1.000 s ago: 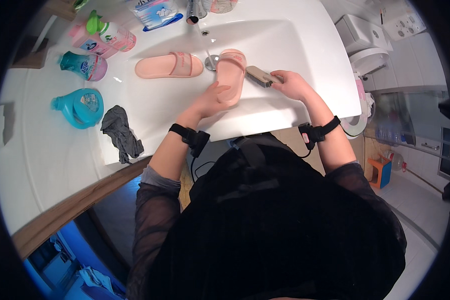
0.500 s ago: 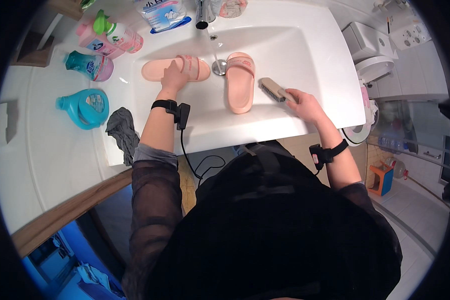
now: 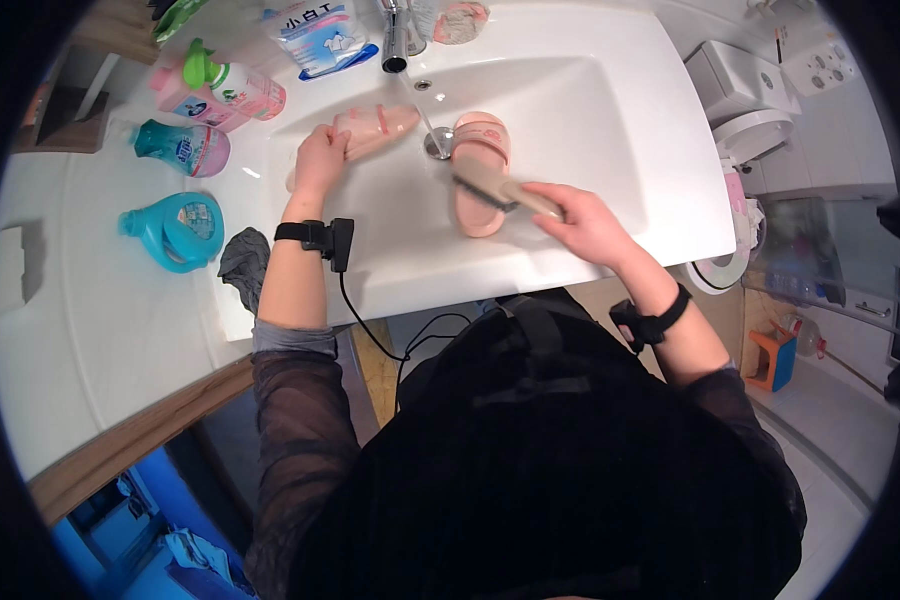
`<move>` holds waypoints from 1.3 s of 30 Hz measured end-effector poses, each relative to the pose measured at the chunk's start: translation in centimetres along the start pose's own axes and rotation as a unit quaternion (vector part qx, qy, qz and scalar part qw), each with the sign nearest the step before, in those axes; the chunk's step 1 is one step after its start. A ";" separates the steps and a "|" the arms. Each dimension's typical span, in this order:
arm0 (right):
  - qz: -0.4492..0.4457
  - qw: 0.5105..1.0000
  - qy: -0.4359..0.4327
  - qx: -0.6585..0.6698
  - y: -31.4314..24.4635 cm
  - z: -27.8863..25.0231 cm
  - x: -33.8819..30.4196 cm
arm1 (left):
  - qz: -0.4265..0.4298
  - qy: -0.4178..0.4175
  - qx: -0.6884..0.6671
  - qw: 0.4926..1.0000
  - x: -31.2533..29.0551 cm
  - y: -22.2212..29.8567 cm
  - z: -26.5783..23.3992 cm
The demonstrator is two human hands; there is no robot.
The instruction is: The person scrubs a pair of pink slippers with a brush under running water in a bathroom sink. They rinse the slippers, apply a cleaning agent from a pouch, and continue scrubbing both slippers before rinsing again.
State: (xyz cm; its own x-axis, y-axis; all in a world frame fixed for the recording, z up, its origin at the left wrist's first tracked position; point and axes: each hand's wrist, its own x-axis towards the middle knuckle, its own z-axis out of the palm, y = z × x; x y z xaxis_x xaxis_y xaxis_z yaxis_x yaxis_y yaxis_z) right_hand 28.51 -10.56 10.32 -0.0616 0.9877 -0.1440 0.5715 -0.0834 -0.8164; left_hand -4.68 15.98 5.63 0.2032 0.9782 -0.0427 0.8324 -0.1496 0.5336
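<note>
Left hand (image 3: 322,160) is clasped around the left slipper (image 3: 370,130) near the left edge of the sink (image 3: 675,150), fingers over its side, perhaps to tilt or steady it. Right hand (image 3: 575,222) grasps the brush (image 3: 488,183) by its handle, leaving the bristles facing down over the right slipper (image 3: 482,160); contact, I cannot tell. That slipper lies heel toward the sink's front edge, just beside the drain (image 3: 437,144), which puts it near water (image 3: 423,113) falling from the tap (image 3: 396,52).
</note>
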 end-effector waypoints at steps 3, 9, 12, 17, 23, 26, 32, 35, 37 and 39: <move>-0.072 0.988 -0.070 -0.116 -2.5 2.5 2.5 | -0.109 -0.008 -0.158 0.981 0.3 0.1 -2.1; 0.028 0.941 -0.133 -0.310 -2.8 4.6 5.1 | -0.343 -0.052 -0.585 0.733 -0.5 -3.3 -1.1; 0.073 0.922 -0.124 -0.360 -0.7 2.1 4.6 | -0.362 -0.098 -0.685 0.624 -1.8 -4.3 1.6; 0.133 0.953 -0.084 -0.259 1.9 -1.1 3.2 | -0.389 -0.092 -0.727 0.558 -3.9 -1.0 6.0; 0.125 0.991 -0.024 0.050 2.2 2.9 4.8 | -0.369 -0.124 -0.777 0.495 -6.6 3.7 8.4; 0.225 0.962 -0.077 0.134 1.8 4.8 5.6 | -0.315 -0.168 -0.788 0.501 -8.5 4.8 8.0; 0.297 0.911 -0.106 0.267 0.0 5.0 6.4 | -0.259 -0.248 -0.603 0.713 -12.8 5.4 5.5; 0.268 0.921 -0.104 0.262 -0.2 5.1 6.7 | -0.258 -0.282 -0.492 0.783 -14.2 4.6 5.0; 0.258 0.935 -0.095 0.225 0.2 5.3 6.8 | -0.289 -0.290 -0.479 0.776 -14.7 4.0 5.2; 0.197 0.961 -0.051 0.187 1.0 5.3 6.8 | -0.268 -0.234 -0.500 0.790 -14.7 3.4 5.3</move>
State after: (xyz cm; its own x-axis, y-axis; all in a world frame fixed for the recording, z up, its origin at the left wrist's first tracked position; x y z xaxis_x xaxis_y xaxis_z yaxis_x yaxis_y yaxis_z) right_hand 24.31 -4.61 5.52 0.0085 0.8532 -0.5215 0.2344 -0.5087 -0.8284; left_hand -2.09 0.35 3.58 0.3219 0.6676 -0.6713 0.0884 0.6847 0.7234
